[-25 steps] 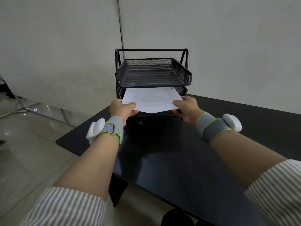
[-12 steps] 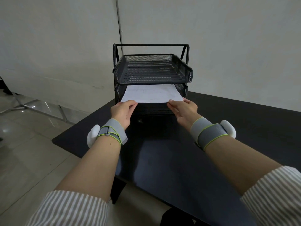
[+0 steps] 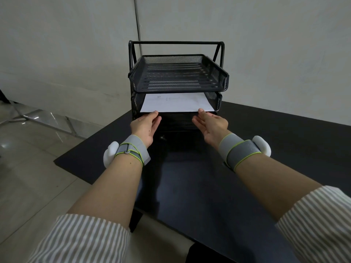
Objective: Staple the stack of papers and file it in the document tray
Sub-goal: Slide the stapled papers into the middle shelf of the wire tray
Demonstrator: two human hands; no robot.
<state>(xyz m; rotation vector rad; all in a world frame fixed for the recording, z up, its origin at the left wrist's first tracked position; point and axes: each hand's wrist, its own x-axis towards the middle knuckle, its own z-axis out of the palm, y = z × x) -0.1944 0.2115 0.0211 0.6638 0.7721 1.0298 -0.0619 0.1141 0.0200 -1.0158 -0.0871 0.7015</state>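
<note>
A black mesh document tray point(image 3: 222, 80) with stacked tiers stands at the far side of the black table point(image 3: 209, 186). The white stack of papers point(image 3: 176, 104) lies in the second tier, under the empty top tier, its near edge sticking out a little. My left hand point(image 3: 145, 126) is open, fingertips touching the stack's near left corner. My right hand point(image 3: 210, 123) is open too, fingers spread, fingertips at the near right corner. No stapler is in view.
A grey wall point(image 3: 266, 44) rises right behind the tray. The table's left edge drops to a tiled floor point(image 3: 28, 177), where a metal frame point(image 3: 43, 118) lies by the wall. Both wrists wear grey bands with white pods.
Both hands let go of the papers' corners and opened. The stack slid further into the second tier, with only fingertips at its near edge.
</note>
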